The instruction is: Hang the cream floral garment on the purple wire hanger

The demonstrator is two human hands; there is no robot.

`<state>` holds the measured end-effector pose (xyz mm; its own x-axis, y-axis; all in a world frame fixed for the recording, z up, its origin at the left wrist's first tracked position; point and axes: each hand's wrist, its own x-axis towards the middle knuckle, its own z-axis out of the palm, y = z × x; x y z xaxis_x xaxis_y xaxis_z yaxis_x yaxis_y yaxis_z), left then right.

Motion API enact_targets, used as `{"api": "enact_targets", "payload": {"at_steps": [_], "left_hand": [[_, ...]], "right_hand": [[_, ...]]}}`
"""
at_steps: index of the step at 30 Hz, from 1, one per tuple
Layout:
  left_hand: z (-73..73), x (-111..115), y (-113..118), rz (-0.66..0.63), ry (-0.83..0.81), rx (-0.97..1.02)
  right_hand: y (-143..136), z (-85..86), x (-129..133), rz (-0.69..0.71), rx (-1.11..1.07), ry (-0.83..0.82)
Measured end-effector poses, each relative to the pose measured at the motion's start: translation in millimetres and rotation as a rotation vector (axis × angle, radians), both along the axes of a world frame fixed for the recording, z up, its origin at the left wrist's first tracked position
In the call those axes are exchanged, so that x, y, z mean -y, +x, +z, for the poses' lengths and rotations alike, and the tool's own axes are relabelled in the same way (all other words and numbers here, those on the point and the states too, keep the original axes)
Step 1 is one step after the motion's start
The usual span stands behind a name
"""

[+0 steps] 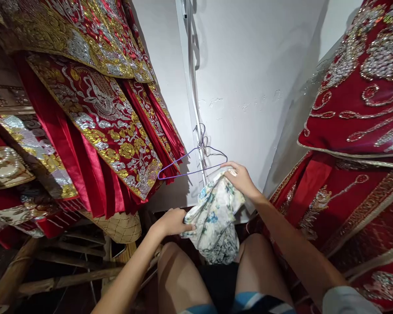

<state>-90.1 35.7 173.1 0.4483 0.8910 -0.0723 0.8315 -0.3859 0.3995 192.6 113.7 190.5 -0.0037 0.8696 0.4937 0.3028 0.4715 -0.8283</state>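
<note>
A white garment with a blue and yellow floral print [214,209] hangs bunched between my hands, above my knees. My left hand [173,221] is closed on its left edge, thumb on top. Higher up, my right hand [239,176] pinches its upper right part. Just behind that hand is a purple wire hanger [186,173], hooked on a white metal upright [193,83] against the wall. I cannot tell whether the right fingertips touch the hanger's right corner. The garment's lower part is crumpled, so its kind is unclear.
Red costumes with gold and silver embroidery [108,113] hang at the left. More red beaded garments [356,100] stand close on the right. A bamboo frame [65,277] is at the lower left. The white wall [249,65] rises straight ahead.
</note>
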Motion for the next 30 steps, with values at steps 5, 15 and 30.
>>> {"api": "enact_targets", "payload": {"at_steps": [5,15,30], "left_hand": [[19.3,14.8,-11.2,0.001,0.118,-0.067],[20.9,11.4,-43.0,0.218,0.118,-0.243],[60.0,-56.6,-17.8,0.23,0.515,0.251]], "right_hand": [[-32.2,-30.2,-59.5,0.019,-0.128,-0.188],[-14.0,-34.2,-38.2,0.163,0.251,-0.086],[18.2,-3.2,29.1,0.072,0.23,-0.08]]}}
